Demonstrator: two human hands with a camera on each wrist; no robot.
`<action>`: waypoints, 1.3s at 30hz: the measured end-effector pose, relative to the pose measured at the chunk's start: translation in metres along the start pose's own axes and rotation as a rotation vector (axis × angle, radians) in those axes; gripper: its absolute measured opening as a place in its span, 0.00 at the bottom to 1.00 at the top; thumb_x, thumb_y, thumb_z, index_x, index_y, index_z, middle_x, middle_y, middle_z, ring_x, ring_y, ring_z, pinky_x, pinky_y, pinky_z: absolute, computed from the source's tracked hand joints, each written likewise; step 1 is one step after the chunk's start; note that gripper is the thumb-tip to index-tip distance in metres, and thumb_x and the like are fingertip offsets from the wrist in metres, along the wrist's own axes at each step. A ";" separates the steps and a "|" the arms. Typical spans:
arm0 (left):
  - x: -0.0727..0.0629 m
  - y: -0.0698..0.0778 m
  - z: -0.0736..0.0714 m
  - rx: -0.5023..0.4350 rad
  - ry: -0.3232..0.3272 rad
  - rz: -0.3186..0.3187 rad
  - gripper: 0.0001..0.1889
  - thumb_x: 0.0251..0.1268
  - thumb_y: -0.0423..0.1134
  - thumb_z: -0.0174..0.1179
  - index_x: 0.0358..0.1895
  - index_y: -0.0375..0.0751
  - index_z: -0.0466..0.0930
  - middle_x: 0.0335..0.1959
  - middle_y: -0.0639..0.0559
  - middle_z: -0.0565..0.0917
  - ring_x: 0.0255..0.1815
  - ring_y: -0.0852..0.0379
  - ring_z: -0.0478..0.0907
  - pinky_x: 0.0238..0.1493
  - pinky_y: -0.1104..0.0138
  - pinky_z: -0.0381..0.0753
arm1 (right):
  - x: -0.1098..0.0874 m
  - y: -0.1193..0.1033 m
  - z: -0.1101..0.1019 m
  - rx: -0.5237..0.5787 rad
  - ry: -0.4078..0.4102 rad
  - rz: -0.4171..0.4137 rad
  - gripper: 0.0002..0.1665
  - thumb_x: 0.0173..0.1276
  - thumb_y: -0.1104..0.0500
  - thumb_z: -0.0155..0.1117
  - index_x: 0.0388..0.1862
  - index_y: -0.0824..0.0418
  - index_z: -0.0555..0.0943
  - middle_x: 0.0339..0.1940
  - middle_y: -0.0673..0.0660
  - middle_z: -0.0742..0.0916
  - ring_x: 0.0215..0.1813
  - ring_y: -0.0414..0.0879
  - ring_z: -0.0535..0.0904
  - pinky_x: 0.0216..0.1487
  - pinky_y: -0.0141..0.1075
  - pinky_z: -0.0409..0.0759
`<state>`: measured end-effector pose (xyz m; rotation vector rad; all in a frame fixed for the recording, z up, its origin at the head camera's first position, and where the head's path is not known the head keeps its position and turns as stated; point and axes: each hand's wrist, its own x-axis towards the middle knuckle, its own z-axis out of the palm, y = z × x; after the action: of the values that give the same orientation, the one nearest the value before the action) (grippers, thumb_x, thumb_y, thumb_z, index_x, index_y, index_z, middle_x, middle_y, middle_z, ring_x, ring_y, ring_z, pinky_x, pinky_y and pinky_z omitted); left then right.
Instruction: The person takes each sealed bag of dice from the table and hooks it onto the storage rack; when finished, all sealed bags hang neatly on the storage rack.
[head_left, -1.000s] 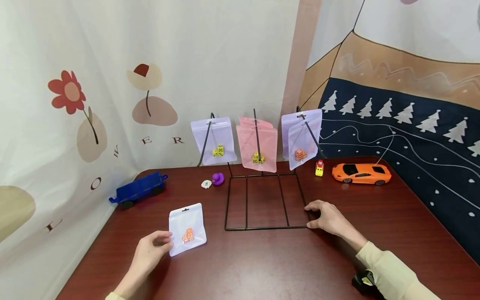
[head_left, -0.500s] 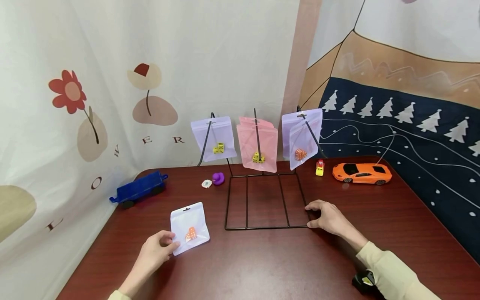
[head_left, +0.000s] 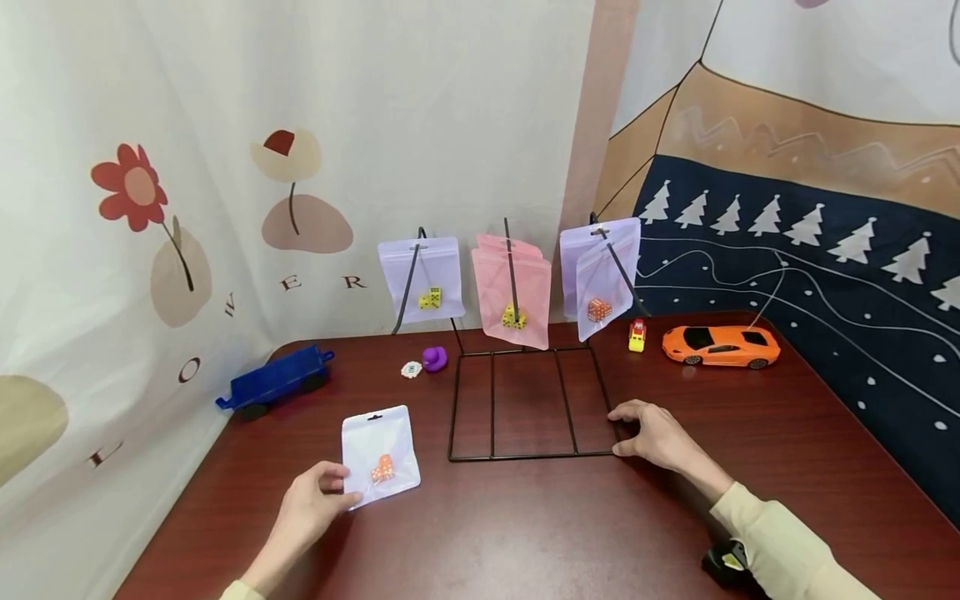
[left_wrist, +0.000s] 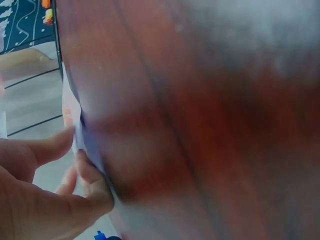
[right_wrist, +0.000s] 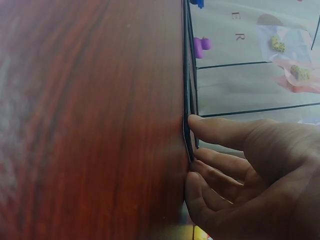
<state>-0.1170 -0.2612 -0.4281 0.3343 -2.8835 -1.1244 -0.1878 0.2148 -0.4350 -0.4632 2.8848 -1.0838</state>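
Observation:
Low over the tabletop at the left, my left hand point(head_left: 311, 500) pinches the left edge of a white zip bag point(head_left: 401, 442) between thumb and fingers. Orange dice point(head_left: 382, 469) show inside the bag, and a hang slot is cut in its top edge. My right hand point(head_left: 656, 433) holds the right front corner of a black wire rack point(head_left: 525, 456), thumb and fingers at its base wires. From the rack's prongs hang a lilac bag point(head_left: 438, 258) with yellow dice, pink bags point(head_left: 491, 292) with yellow dice, and lilac bags point(head_left: 577, 250) with orange dice.
A blue toy trailer point(head_left: 273, 382) stands at the left. A purple duck point(head_left: 434, 358) and a small white disc point(head_left: 411, 369) sit left of the rack. Behind the right hand are a small red and yellow toy car point(head_left: 637, 336) and an orange toy car point(head_left: 722, 346).
The left hand and its bag have shifted slightly to the right, and the bag's tilt has changed a little. The right hand stays at the rack's corner.

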 end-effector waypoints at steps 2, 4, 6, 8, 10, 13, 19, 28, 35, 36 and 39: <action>-0.001 -0.001 -0.001 -0.066 0.008 -0.004 0.18 0.47 0.29 0.72 0.42 0.27 0.77 0.30 0.42 0.83 0.30 0.51 0.79 0.26 0.68 0.76 | 0.000 -0.001 0.000 0.001 -0.002 0.000 0.26 0.45 0.64 0.78 0.45 0.66 0.82 0.44 0.61 0.83 0.48 0.58 0.77 0.49 0.52 0.76; -0.002 -0.001 -0.002 -0.113 0.023 -0.007 0.18 0.48 0.28 0.71 0.43 0.27 0.78 0.31 0.42 0.83 0.30 0.52 0.80 0.26 0.70 0.77 | 0.001 -0.001 -0.001 0.000 -0.001 0.001 0.25 0.44 0.64 0.79 0.45 0.66 0.82 0.44 0.60 0.83 0.48 0.58 0.77 0.49 0.52 0.76; -0.003 -0.001 -0.003 -0.145 0.039 0.001 0.17 0.49 0.28 0.70 0.43 0.27 0.78 0.31 0.42 0.83 0.30 0.52 0.81 0.26 0.71 0.78 | 0.001 -0.001 -0.001 -0.003 0.001 0.001 0.25 0.44 0.64 0.79 0.45 0.66 0.82 0.44 0.60 0.83 0.48 0.57 0.77 0.49 0.52 0.76; -0.004 0.000 -0.003 -0.169 0.055 0.003 0.16 0.49 0.28 0.70 0.43 0.27 0.79 0.32 0.42 0.83 0.31 0.54 0.81 0.27 0.73 0.78 | 0.001 -0.001 -0.001 -0.005 0.002 0.000 0.25 0.44 0.64 0.79 0.44 0.66 0.82 0.44 0.60 0.83 0.48 0.57 0.77 0.49 0.52 0.76; -0.006 0.001 -0.004 -0.197 0.065 0.004 0.15 0.50 0.27 0.70 0.43 0.27 0.80 0.33 0.42 0.83 0.31 0.55 0.81 0.28 0.74 0.78 | 0.001 -0.001 -0.001 -0.005 0.002 -0.001 0.25 0.44 0.64 0.79 0.44 0.66 0.82 0.44 0.60 0.83 0.48 0.57 0.77 0.49 0.52 0.76; -0.008 0.002 -0.004 -0.238 0.069 -0.002 0.15 0.51 0.27 0.69 0.44 0.28 0.81 0.35 0.42 0.83 0.33 0.58 0.80 0.31 0.74 0.79 | 0.001 -0.001 -0.001 -0.003 -0.001 -0.001 0.25 0.44 0.64 0.79 0.44 0.66 0.82 0.45 0.60 0.83 0.48 0.58 0.77 0.49 0.52 0.75; -0.015 0.006 -0.007 -0.270 0.087 0.020 0.13 0.54 0.28 0.67 0.44 0.32 0.82 0.36 0.43 0.83 0.35 0.60 0.80 0.33 0.75 0.80 | 0.000 -0.001 -0.001 -0.006 -0.003 -0.002 0.25 0.44 0.65 0.78 0.44 0.67 0.82 0.44 0.61 0.83 0.48 0.58 0.77 0.49 0.53 0.76; -0.022 0.013 -0.010 -0.266 0.153 0.099 0.11 0.55 0.27 0.67 0.42 0.35 0.84 0.32 0.46 0.84 0.32 0.64 0.79 0.32 0.77 0.78 | 0.000 0.000 -0.001 -0.009 0.003 -0.015 0.25 0.44 0.65 0.78 0.44 0.67 0.82 0.43 0.61 0.83 0.47 0.58 0.77 0.48 0.53 0.76; -0.031 0.020 -0.011 -0.300 0.186 0.146 0.11 0.53 0.27 0.68 0.41 0.37 0.84 0.28 0.47 0.84 0.29 0.63 0.79 0.31 0.77 0.78 | 0.000 -0.001 0.000 -0.005 -0.005 -0.019 0.25 0.45 0.65 0.78 0.44 0.68 0.82 0.43 0.61 0.83 0.48 0.58 0.77 0.49 0.53 0.76; -0.033 0.022 -0.011 -0.306 0.189 0.150 0.11 0.53 0.27 0.68 0.40 0.37 0.84 0.27 0.47 0.83 0.29 0.63 0.79 0.31 0.76 0.78 | 0.000 -0.001 0.000 -0.005 -0.005 -0.019 0.25 0.45 0.65 0.78 0.44 0.67 0.82 0.43 0.61 0.83 0.48 0.58 0.77 0.49 0.53 0.76; -0.038 0.026 -0.011 -0.339 0.192 0.165 0.10 0.53 0.28 0.69 0.40 0.36 0.84 0.27 0.47 0.83 0.29 0.63 0.79 0.30 0.75 0.79 | 0.000 -0.001 0.000 -0.007 -0.001 -0.021 0.25 0.44 0.65 0.78 0.44 0.67 0.82 0.43 0.61 0.83 0.47 0.58 0.77 0.48 0.53 0.76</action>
<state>-0.0837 -0.2419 -0.4004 0.1754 -2.4482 -1.4296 -0.1877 0.2142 -0.4346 -0.4950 2.8906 -1.0766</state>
